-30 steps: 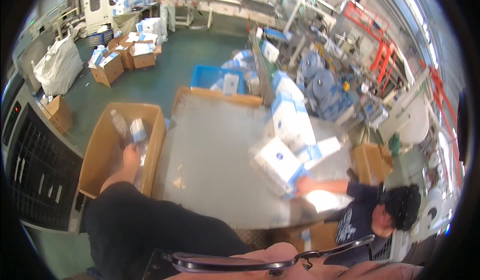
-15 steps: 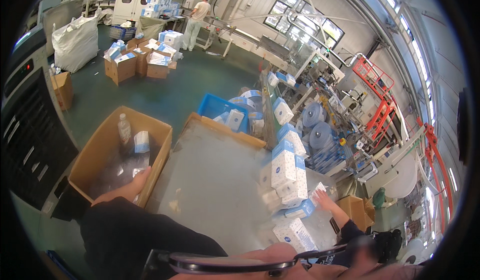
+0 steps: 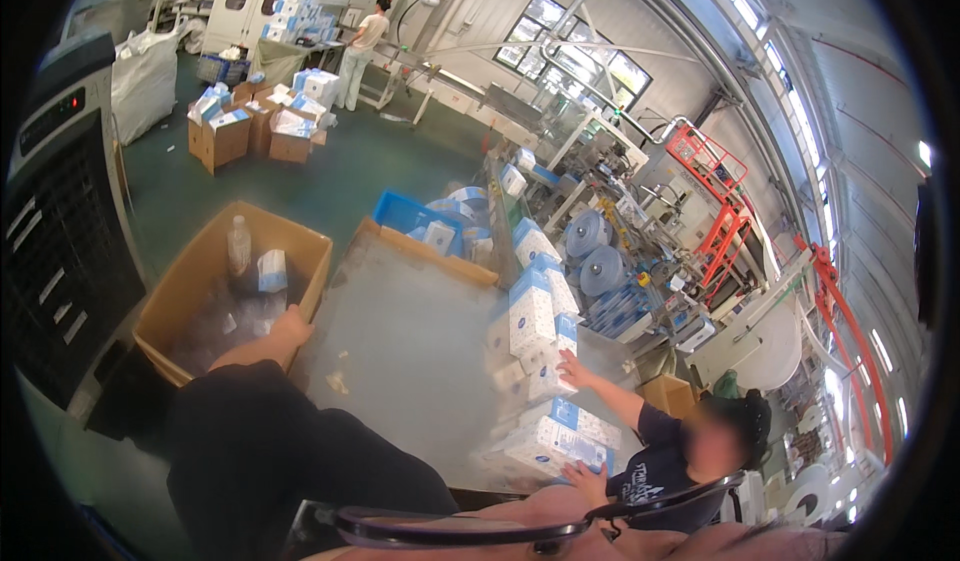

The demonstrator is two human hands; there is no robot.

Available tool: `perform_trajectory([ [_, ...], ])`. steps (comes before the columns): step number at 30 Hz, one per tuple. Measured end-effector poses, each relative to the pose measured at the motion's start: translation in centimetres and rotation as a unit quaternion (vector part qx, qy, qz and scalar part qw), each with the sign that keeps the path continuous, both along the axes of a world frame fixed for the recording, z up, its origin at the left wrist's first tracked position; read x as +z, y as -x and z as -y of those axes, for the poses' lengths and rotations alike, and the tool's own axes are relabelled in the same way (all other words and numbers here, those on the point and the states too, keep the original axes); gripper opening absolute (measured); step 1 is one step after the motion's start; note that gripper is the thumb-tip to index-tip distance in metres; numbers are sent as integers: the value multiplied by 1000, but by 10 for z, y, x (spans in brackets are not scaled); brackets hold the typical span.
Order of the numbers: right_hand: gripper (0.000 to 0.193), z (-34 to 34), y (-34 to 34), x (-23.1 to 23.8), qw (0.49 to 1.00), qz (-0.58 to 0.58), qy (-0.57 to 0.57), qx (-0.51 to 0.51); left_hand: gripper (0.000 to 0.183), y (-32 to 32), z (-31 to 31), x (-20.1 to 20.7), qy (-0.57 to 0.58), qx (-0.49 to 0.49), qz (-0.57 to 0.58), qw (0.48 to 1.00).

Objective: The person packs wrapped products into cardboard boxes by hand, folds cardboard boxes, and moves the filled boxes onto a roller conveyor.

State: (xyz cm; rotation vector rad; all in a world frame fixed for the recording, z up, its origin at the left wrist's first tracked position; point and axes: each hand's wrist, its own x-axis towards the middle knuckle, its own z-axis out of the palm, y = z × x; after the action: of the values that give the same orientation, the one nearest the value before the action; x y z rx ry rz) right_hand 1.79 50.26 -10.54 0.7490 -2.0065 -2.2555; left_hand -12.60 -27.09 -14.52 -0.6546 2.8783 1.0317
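My left hand [image 3: 286,334] is at the right rim of a large open cardboard box [image 3: 170,291]. Its fingers are curled over the rim, partly hidden. Inside the box are a clear plastic bottle [image 3: 239,246], a small white-and-blue pack [image 3: 272,271] and crumpled clear film [image 3: 262,313]. The grey table [image 3: 400,341] lies just right of the box. My right hand is out of view. On the table's right side stand white-and-blue tissue packs [image 3: 531,319] in a row, with more packs [image 3: 560,431] nearer, between a co-worker's two hands [image 3: 588,481].
The co-worker [image 3: 690,451] sits at the table's right. A blue crate [image 3: 405,213] stands beyond the table's far edge. A conveyor with packs and film rolls [image 3: 603,271] runs at right. A dark cabinet [image 3: 65,231] stands left; filled cartons [image 3: 218,143] and another person [image 3: 358,56] are farther back.
The view has shifted, so the scene sits farther left. The co-worker has leaned in, one hand now at the pack row and the other at the nearer packs. My left hand stays at the box rim.
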Motion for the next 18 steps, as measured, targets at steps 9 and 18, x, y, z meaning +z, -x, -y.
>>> perform_trajectory([
  [9, 93, -67, -46, -44, 972, -133, -175, 80, 50, -4, -3, -5, 5, 1, 6, 1000],
  [18, 82, -115, -73, 61, 992, -76, 6, 103, 52, -5, -3, 3, 7, 12, 15, 1000],
])
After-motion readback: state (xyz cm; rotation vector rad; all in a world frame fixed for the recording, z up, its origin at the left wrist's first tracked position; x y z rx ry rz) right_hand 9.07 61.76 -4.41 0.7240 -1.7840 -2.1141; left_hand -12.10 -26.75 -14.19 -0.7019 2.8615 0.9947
